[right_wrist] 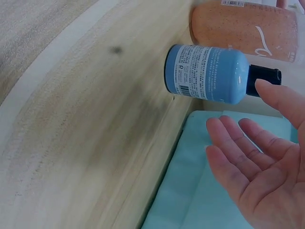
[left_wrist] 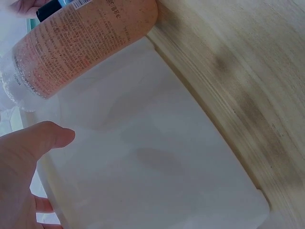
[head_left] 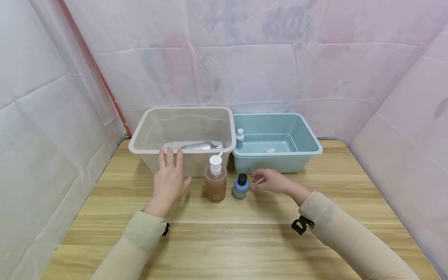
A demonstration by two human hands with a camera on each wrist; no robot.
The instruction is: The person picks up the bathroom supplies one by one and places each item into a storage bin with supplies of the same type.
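Nearest the camera, on the pale wooden table, two sleeved forearms reach forward toward a small blue plastic bottle with a black cap, which stands upright on the table and serves as the landmark for everything else. Just right of that bottle, the right hand hovers with its fingers spread and relaxed, palm turned toward the bottle and grasping nothing; the right wrist view shows a clear gap between fingertips and cap. Just left of the bottle stands a taller clear pump bottle of orange-pink liquid with a white pump head, untouched. Further left, the left hand lies loose and flat-fingered against the front wall of a beige translucent plastic bin, holding nothing.

Behind the blue bottle sits a light teal plastic bin, touching the beige bin's side; a small white-capped bottle stands inside its left corner, and a long pale tube lies in the beige bin.

My judgement: the step in hand is the reach for the blue bottle. The next move calls for the right fingers to close round its body, without knocking the pump bottle beside it.
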